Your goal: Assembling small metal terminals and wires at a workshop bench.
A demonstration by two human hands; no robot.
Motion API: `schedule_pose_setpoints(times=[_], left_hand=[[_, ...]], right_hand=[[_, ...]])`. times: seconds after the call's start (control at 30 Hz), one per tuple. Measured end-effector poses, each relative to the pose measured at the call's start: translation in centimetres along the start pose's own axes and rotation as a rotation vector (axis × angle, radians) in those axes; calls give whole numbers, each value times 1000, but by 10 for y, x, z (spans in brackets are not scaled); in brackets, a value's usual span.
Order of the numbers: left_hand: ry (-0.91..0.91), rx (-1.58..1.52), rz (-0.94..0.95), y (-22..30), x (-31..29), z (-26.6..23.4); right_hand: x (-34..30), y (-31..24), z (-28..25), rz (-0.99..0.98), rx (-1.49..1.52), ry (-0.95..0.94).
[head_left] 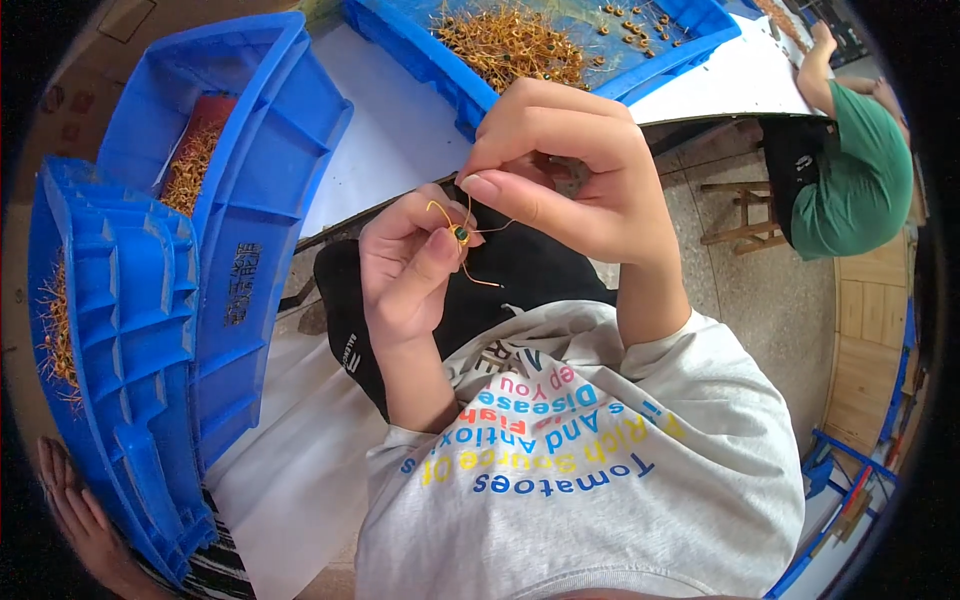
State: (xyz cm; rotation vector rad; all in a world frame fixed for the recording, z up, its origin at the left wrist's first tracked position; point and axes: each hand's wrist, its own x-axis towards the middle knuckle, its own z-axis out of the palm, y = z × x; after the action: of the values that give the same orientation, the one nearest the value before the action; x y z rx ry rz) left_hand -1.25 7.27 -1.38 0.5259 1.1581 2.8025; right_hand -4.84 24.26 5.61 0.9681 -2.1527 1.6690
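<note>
White worktop (385, 160) noted toward twelve o'clock, bearing a blue tray (430, 65) heaped with wire-wound rings (510, 48). Right hand (590, 165) at one and left hand (408, 262) at ten are held close: near centre, one green-cored ring (460, 235) is pinched in the left, a thin lead (469, 207) in the right.

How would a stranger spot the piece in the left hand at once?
Find the large blue tray at top centre, then the left hand below it. It pinches a small golden wire piece, dark green inside. Unlike the tray's heaped pieces, this one is held alone, ends splayed.
</note>
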Motion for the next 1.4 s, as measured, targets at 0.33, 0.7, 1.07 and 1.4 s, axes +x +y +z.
schedule_pose_setpoints(times=[0.33, 0.7, 1.07, 1.4], left_hand=[[61, 152, -44, 4, -1, 3], [30, 165, -52, 5, 2, 9], [240, 380, 286, -2, 4, 4], [266, 448, 311, -5, -1, 10]], right_hand=[[8, -3, 1, -193, -73, -11], [9, 5, 0, -191, -24, -85], [-6, -9, 5, -47, 17, 215], [-25, 8, 31, 94, 217, 187]])
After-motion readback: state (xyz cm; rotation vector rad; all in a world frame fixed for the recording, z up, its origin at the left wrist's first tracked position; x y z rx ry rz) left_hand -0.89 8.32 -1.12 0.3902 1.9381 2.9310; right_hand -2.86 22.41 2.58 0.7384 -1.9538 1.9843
